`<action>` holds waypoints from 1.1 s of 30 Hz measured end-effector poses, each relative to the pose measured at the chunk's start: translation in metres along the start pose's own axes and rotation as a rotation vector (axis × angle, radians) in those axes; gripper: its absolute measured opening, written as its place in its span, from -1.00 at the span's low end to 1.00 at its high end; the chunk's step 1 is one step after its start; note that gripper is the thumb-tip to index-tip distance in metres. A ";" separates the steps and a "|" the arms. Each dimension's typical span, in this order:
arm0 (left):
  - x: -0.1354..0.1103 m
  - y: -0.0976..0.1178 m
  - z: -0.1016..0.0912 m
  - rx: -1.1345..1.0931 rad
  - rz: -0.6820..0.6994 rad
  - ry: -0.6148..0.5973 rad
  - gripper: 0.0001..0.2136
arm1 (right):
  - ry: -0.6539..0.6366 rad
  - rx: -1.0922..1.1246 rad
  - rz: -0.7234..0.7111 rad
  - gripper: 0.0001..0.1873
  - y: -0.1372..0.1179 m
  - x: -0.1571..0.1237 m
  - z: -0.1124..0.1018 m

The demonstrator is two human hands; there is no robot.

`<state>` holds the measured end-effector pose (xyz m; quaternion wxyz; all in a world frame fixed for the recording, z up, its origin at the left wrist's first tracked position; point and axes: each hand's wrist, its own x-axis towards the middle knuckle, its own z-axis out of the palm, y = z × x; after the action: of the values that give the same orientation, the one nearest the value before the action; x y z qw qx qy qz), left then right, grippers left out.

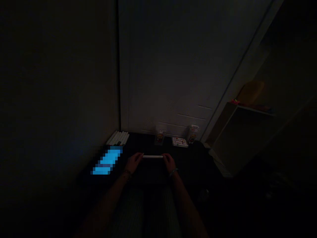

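Both my hands hold one slim white pen-like stick (153, 156) level over the dark table (148, 175). My left hand (135, 161) pinches its left end, and my right hand (169, 161) pinches its right end. The light is too dim to tell exactly what kind of stick it is. Beyond my left hand, several similar white sticks (118, 138) lie side by side at the table's far left corner. A clear package (159, 136) with a coloured label stands behind the held stick. To its right lies a flat pack (180, 142) with a coloured print.
A second labelled package (193, 134) stands at the back right against the pale panel (168, 82). On the left glows a blue screen (107, 161), its content blurred out. A shelf unit (247, 132) with an orange object (251, 92) on top stands right of the table.
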<state>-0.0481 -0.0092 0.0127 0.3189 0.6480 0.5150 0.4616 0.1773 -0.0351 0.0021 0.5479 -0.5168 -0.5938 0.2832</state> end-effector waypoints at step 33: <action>0.003 0.002 -0.008 -0.256 0.028 0.038 -0.61 | -0.092 0.027 -0.036 -0.69 -0.010 -0.003 0.001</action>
<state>-0.0547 -0.0074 0.0179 0.3827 0.6003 0.4487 0.5402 0.1729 -0.0403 0.0099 0.5320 -0.4851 -0.6236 0.3046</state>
